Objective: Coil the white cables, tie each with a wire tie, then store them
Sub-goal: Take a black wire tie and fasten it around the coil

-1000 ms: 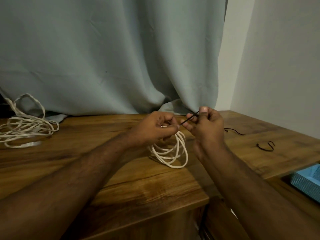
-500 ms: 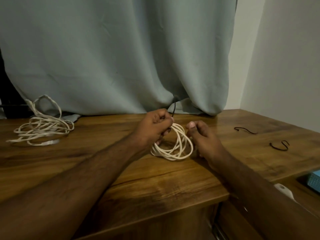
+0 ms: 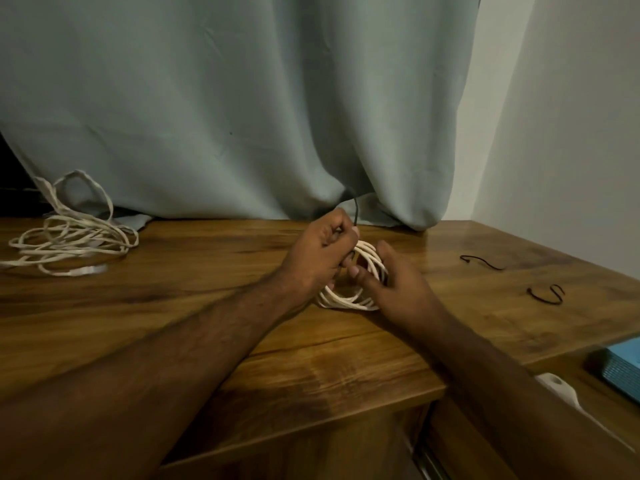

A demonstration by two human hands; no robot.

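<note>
Tying of a coiled cable. The coil (image 3: 349,296) is kept flat on the wooden table (image 3: 207,306), so that the loops cannot spring apart while the tie is worked. The far side of the coil is clenched in the left hand (image 3: 320,254), and a black wire tie (image 3: 355,211) rises from the top of that fist — one end is thus left free for wrapping. Just to the right of this grip, the right hand (image 3: 398,285) is laid against the strands with the thumb reaching into the centre; whether anything is pinched there cannot be told. Two spare ties (image 3: 481,262) lie well to the right of the grip, within reach. A second, loose cable (image 3: 69,240) waits far to the left — not yet coiled.
</note>
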